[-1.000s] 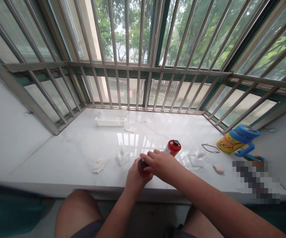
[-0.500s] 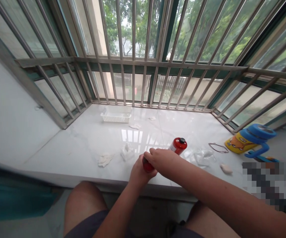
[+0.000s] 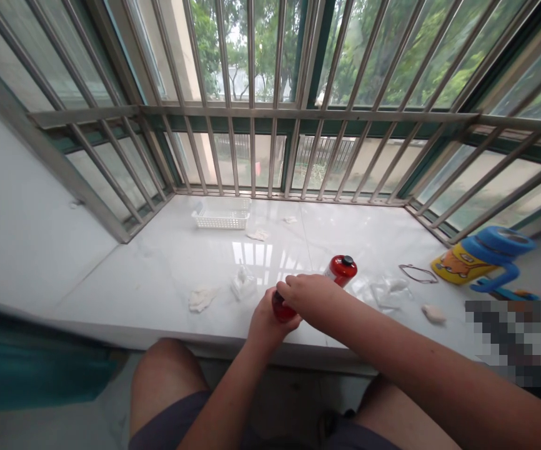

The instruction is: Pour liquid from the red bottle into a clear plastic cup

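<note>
A small red bottle (image 3: pixel 282 311) is wrapped in my left hand (image 3: pixel 265 322), close to the front edge of the white sill. My right hand (image 3: pixel 308 292) reaches across from the right, its fingers closed over the bottle's dark top, which they mostly cover. Just behind my right hand is a second red bottle (image 3: pixel 344 269) with a black cap and a pale label; its lower part is hidden. Crumpled clear plastic (image 3: pixel 243 282) and a crumpled white tissue (image 3: pixel 202 298) lie left of my hands.
A white plastic basket (image 3: pixel 222 220) sits near the window bars. To the right are more clear plastic (image 3: pixel 390 291), a thin dark loop (image 3: pixel 418 273), a beige lump (image 3: pixel 433 314) and a blue-and-yellow jug (image 3: pixel 474 257) with a handle. Metal bars (image 3: pixel 261 112) line the window.
The view has shifted slightly. Both hands stay at the same red bottle, with only a small change in the right hand's fingers over its top.
</note>
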The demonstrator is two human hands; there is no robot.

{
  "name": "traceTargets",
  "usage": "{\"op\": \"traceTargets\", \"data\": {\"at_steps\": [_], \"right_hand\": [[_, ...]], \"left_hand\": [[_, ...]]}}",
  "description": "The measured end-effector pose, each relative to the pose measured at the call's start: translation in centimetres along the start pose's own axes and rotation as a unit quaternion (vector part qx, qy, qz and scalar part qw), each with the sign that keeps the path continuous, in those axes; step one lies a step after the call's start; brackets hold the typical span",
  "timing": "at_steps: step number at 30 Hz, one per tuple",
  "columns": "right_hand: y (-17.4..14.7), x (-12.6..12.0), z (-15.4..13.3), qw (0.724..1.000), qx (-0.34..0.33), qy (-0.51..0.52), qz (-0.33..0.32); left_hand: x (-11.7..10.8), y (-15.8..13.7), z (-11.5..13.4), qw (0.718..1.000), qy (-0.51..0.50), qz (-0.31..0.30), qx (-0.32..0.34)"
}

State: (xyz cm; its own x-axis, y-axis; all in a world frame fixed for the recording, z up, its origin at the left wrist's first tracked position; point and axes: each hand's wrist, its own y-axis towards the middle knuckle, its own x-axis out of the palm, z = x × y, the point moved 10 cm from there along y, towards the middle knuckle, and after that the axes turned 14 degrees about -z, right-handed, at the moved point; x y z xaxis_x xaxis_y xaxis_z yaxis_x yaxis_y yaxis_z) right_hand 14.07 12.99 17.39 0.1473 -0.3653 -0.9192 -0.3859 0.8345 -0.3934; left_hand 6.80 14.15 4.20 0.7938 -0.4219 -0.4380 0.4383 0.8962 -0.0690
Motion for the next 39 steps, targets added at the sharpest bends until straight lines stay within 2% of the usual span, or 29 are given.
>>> {"op": "traceTargets", "data": {"at_steps": [2,4,6,8,10,12,16,18,21,24,26,28,30,32,34,36,39], "right_hand": [[-0.4,-0.3,-0.3,0.998,-0.038,-0.042,-0.022],[-1.3,-1.0,0.2,0.997,-0.06,-0.053,-0.013],[-2.3,-1.6,2.0,0.998,-0.042,-0.014,0.035],[-3.2,-0.9,4.7,0.996,0.011,0.039,0.084],[-3.7,1.8,7.2,0.99,0.071,0.072,0.101],[-3.7,5.5,8.9,0.985,0.114,0.086,0.094],[-3.1,11.6,10.5,0.977,0.15,0.115,0.102],[-2.8,13.2,10.8,0.973,0.152,0.128,0.114],[-2.6,14.3,11.4,0.967,0.158,0.142,0.141],[-3.0,14.2,11.9,0.957,0.161,0.158,0.183],[-3.7,13.3,11.7,0.948,0.151,0.17,0.223],[-4.8,11.9,11.0,0.933,0.136,0.189,0.276],[-6.0,10.2,9.9,0.91,0.118,0.224,0.33],[-6.7,8.7,8.6,0.885,0.094,0.267,0.37],[-6.5,7.7,7.1,0.866,0.065,0.309,0.386],[-5.5,7.4,5.8,0.855,0.04,0.349,0.382],[-3.0,7.6,4.5,0.842,0.016,0.402,0.359]], "left_hand": [[0.0,0.0,0.0,1.0,-0.001,-0.002,0.002],[0.1,0.0,0.3,1.0,-0.01,-0.004,0.017],[0.0,0.0,0.5,1.0,-0.015,-0.001,0.028],[-0.1,0.0,0.3,1.0,-0.018,0.003,0.024],[-0.1,-0.1,0.2,0.999,-0.022,0.003,0.023],[0.0,0.0,0.1,0.999,-0.028,-0.002,0.032],[0.2,0.1,-0.3,0.998,-0.048,-0.006,0.045],[0.2,0.2,-0.6,0.998,-0.047,-0.004,0.048],[-0.3,-0.3,-0.9,0.997,-0.02,0.004,0.075],[-2.4,-1.9,-0.1,0.987,0.017,0.052,0.15],[-5.1,-3.4,0.2,0.972,0.047,0.142,0.179],[-8.1,-4.4,-0.1,0.955,0.078,0.238,0.158],[-10.2,-3.8,-0.8,0.948,0.106,0.279,0.114],[-11.2,-1.8,-1.7,0.955,0.124,0.256,0.08],[-11.4,0.6,-2.6,0.969,0.127,0.204,0.063],[-11.3,2.3,-3.3,0.977,0.12,0.164,0.058],[-11.4,2.9,-3.6,0.98,0.105,0.159,0.055]]}}
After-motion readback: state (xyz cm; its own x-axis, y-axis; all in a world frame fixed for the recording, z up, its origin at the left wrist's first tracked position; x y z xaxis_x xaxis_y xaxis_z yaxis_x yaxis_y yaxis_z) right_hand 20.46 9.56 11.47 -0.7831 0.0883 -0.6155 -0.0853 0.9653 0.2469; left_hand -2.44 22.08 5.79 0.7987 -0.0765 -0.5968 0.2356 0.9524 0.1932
